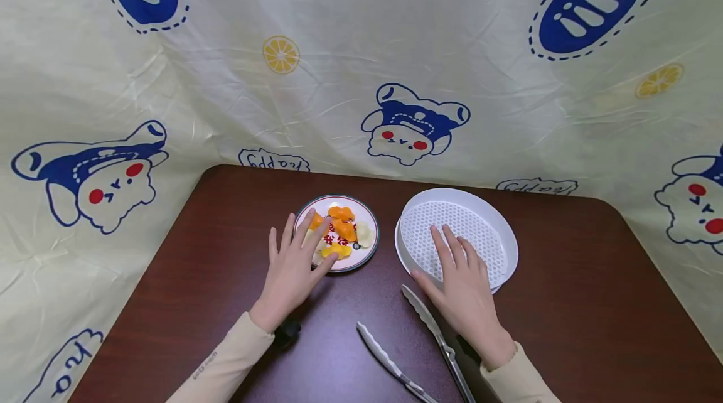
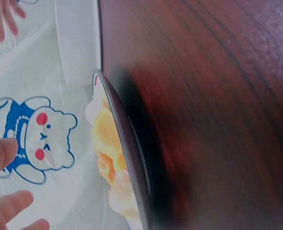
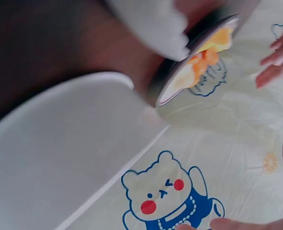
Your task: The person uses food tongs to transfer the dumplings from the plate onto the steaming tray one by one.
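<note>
- Left hand (image 1: 294, 265): we record it lying flat with fingers straight and spread, fingertips over the near-left rim of the small round plate with a green-edged rim (image 1: 367, 251); nothing gripped.
- Small round plate: we list it on the dark brown wooden table (image 1: 565, 302), left of centre, carrying orange and pale yellow fruit pieces (image 1: 341, 231).
- Right hand (image 1: 465, 290): we note it open, fingers straight, resting across the near edge of the round white perforated plastic tray (image 1: 497, 227); nothing gripped.
- White tray: just right of the plate, apart from it.
- Pair of metal tongs (image 1: 415, 343): we enter them lying open on the table near the right wrist, held by neither hand.
- Cream cloth backdrop printed with blue bears and lemon slices (image 1: 339, 45): behind the table.
</note>
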Demonstrator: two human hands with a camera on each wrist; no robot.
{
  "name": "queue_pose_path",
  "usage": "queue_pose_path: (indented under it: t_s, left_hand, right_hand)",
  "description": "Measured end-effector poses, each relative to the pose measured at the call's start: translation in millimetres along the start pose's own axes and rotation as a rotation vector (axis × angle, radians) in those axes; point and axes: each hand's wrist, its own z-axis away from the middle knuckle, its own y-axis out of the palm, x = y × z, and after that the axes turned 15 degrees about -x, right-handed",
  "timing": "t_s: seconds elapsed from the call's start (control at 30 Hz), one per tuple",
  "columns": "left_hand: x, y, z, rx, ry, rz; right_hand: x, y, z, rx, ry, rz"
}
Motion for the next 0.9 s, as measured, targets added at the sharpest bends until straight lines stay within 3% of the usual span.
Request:
queue_pose_path:
  t_s: [0.17, 0.33, 0.6, 0.9]
  left_hand:
    - [9.6, -0.5, -3.3, -0.058, -0.042, 0.191]
    - [21.5, 1.9, -8.0, -0.062, -0.192, 0.372]
    - [38.6, 10.2, -12.1, -0.051, -0.405, 0.496]
    - [48.2, 16.9, -14.7, -0.040, -0.561, 0.624]
  right_hand:
    - [3.4, -13.6, 6.5, 0.009, 0.067, -0.123]
    - [8.7, -27.8, 19.0, 0.007, 0.143, -0.214]
    - [15.2, -41.4, 38.1, 0.019, 0.231, -0.269]
    - [17.7, -48.7, 50.0, -0.029, 0.213, -0.273]
